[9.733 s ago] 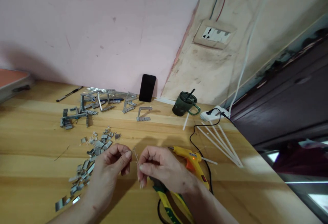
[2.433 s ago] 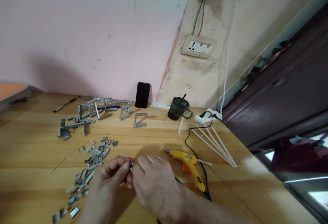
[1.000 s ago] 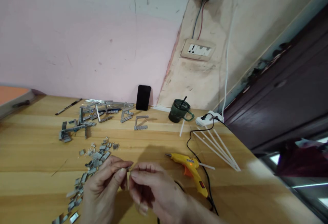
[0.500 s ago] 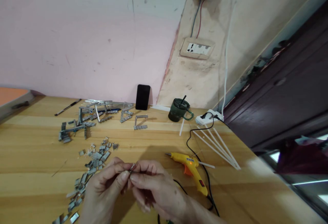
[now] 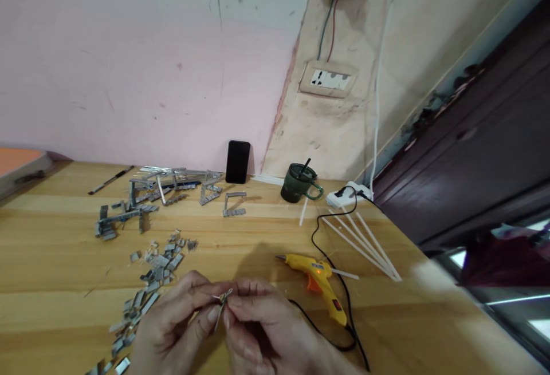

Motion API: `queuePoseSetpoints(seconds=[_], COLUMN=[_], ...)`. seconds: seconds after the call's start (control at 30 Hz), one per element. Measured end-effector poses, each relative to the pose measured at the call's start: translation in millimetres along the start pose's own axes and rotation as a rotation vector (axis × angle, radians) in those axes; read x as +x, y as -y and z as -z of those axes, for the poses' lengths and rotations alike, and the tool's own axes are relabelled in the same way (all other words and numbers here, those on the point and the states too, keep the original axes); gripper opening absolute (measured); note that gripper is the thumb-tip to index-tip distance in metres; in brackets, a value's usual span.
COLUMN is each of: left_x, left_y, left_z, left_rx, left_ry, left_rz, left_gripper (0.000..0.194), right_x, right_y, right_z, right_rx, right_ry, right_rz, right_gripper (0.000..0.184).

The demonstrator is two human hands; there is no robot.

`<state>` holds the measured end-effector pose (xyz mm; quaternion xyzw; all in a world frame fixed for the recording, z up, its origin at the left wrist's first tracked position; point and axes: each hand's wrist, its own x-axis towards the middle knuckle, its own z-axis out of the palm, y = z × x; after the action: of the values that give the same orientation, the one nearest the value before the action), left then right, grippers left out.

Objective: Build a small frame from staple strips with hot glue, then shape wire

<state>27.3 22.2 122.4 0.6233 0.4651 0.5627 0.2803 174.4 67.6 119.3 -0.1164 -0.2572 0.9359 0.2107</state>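
Between the fingertips of both hands, low in the middle of the head view, is a small piece of bent metal wire (image 5: 223, 299) with a loop at its upper end. Thumb and forefinger of my left hand (image 5: 178, 320) pinch it from the left. My right hand (image 5: 264, 320) grips it from the right, fingers curled in. Part of the piece is hidden by the fingertips. Beside my left hand lies a trail of small grey metal clips (image 5: 161, 263). A yellow glue gun (image 5: 320, 277) with a lit orange light rests to the right of my right hand.
Grey bracket-like assemblies (image 5: 124, 214) stand at the back left, near a pen (image 5: 110, 180). A black phone (image 5: 238, 162) leans on the wall. Behind the glue gun are a green mug (image 5: 296, 185), white glue sticks (image 5: 361, 246), a power strip (image 5: 350, 194) and a black cord (image 5: 315, 237).
Both hands have shifted slightly down and the fingertips have parted a little, so more of the wire piece shows, its loop tilted up to the right. The view has shifted slightly.
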Motion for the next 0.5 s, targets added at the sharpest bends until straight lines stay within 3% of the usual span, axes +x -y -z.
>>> queuePoseSetpoints(seconds=[0.5], left_x=[-6.9], left_y=[7.7], left_z=[-5.4], left_rx=[-0.12], left_ry=[-0.04], left_rz=[0.158], left_gripper=[0.013], right_x=[-0.8], right_y=[-1.1], right_z=[-7.9], right_rx=[-0.387], right_ry=[-0.24], right_rz=[0.11], right_gripper=[0.028])
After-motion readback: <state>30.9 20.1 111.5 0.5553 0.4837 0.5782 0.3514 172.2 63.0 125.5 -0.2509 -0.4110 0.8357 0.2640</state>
